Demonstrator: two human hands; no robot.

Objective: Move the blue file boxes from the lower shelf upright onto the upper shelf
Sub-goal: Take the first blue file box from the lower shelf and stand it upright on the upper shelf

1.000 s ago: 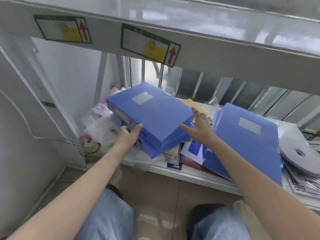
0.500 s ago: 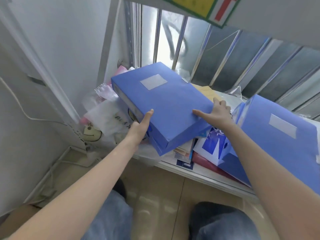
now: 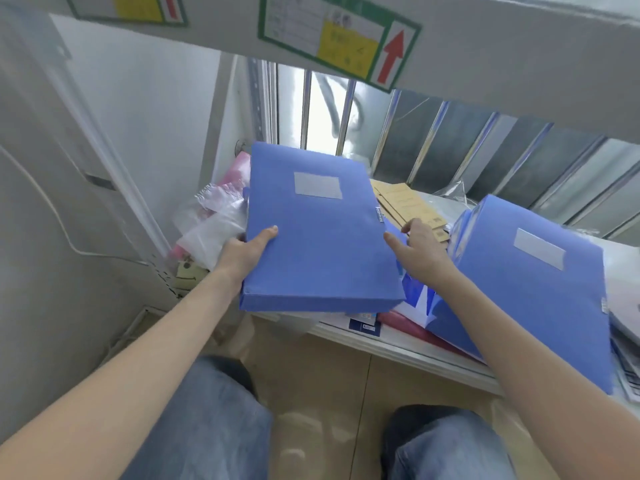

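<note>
A blue file box (image 3: 318, 237) with a grey label lies flat, tilted toward me, over the front edge of the lower shelf (image 3: 398, 348). My left hand (image 3: 247, 252) grips its left edge, thumb on top. My right hand (image 3: 420, 252) holds its right edge with the fingers curled around the side. A second blue file box (image 3: 526, 285) lies slanted on the shelf to the right, partly behind my right forearm. The front beam of the upper shelf (image 3: 485, 64) crosses the top of the view.
Clear plastic bags (image 3: 214, 223) and pink packets are piled at the shelf's left end against the wall. Brown envelopes (image 3: 405, 202) lie behind the boxes, with red folders and papers (image 3: 398, 318) under them. Window bars stand behind. My knees and the tiled floor are below.
The held box has turned from a diagonal lie to point straight at me and has come forward over the shelf edge. Both hands stayed on its sides. My view tilted up.
</note>
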